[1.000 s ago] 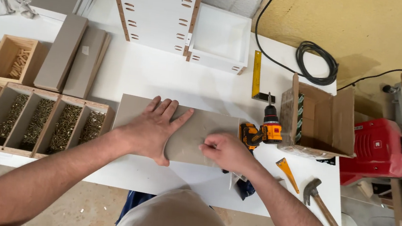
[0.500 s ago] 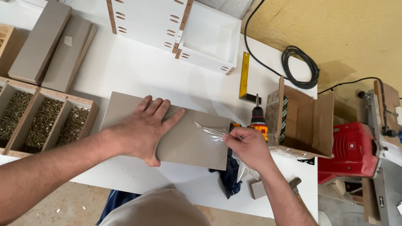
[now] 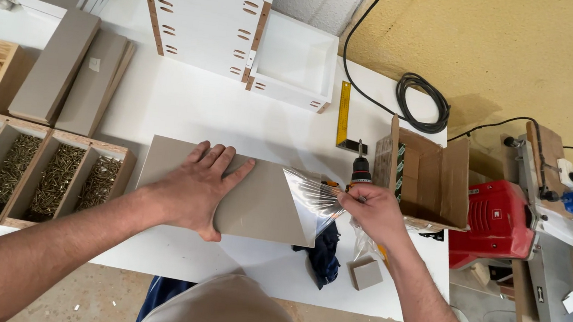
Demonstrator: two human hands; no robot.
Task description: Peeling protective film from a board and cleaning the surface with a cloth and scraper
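A flat grey-beige panel [image 3: 264, 208] lies on the white table [image 3: 186, 104]. My left hand [image 3: 199, 186] presses flat on the panel's left half, fingers spread. My right hand [image 3: 374, 214] pinches a clear plastic protective film [image 3: 310, 202] at the panel's right end and holds it lifted off the surface in a shiny fold. Just behind the right hand stands an orange and black cordless drill [image 3: 358, 172], partly hidden by the hand.
An open cardboard box [image 3: 434, 176] stands at the right. Wooden trays of screws [image 3: 37, 170] lie at the left, grey boards [image 3: 68, 78] behind them. White drawer boxes [image 3: 237, 21], a yellow square [image 3: 343, 110], a small grey block [image 3: 365, 273], a dark blue cloth [image 3: 325, 254], a red machine [image 3: 493, 222].
My right hand has pulled the film up off the panel's right end and moved right. My left hand stays pressed on the panel. The view has shifted, so the hammer is out of sight.
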